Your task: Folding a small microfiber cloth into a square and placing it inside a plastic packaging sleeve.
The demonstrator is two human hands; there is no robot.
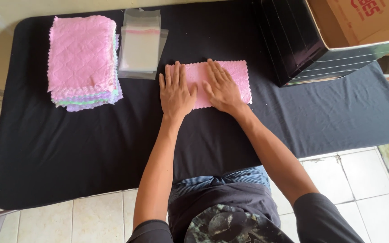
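- Left hand lies flat, palm down, fingers spread and straight, on the left end of the pink cloth.
- Right hand is flat beside it, fingers fanned out, pressing the middle of the same cloth; neither hand grips anything.
- The two thumbs sit near each other, not quite touching.
- The cloth is a folded strip with wavy edges, lying mid-table on the black cover, its right end bare past the right hand.
- Just beyond the left hand's fingertips: a small pile of clear bags, its near edge close to the cloth's far left corner.
- Further left, a tall stack of cloths, pink on top, with green and lilac edges peeking out at the bottom.
- Far right, a black box with an open cardboard box against it, well apart from the cloth's right end.
- Nothing sits between the hands and the person's body; pale floor tiles show below the table edge.
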